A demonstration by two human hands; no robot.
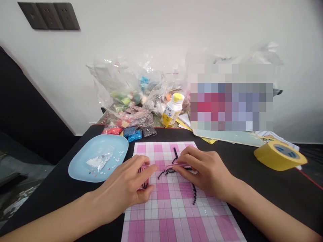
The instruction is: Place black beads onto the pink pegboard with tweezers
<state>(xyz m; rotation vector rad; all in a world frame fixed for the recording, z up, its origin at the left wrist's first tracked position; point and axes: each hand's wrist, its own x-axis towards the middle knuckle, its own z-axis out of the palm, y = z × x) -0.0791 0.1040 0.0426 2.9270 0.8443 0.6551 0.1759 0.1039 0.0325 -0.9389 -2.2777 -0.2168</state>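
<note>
A pink-and-white checkered pegboard (164, 215) lies in front of me, with thin lines of small black beads (194, 195) on it. My left hand (126, 179) rests at the board's left side, its fingers closed on a small pink tray (144, 178) that has rows of black beads in it; the fingers hide part of this tray. Over the upper middle of the board, my right hand (205, 168) pinches slim pink tweezers (174, 165). Their tip points left, close above the black beads. Whether the tip grips a bead is too small to tell.
A light blue plate (75, 164) with white and a few coloured beads stands at the left. Behind are bead packets (135, 135), clear plastic bags (113, 77) and a yellow-and-white bottle (172, 112). A yellow tape roll (267, 156) lies at the right on the black table (83, 208).
</note>
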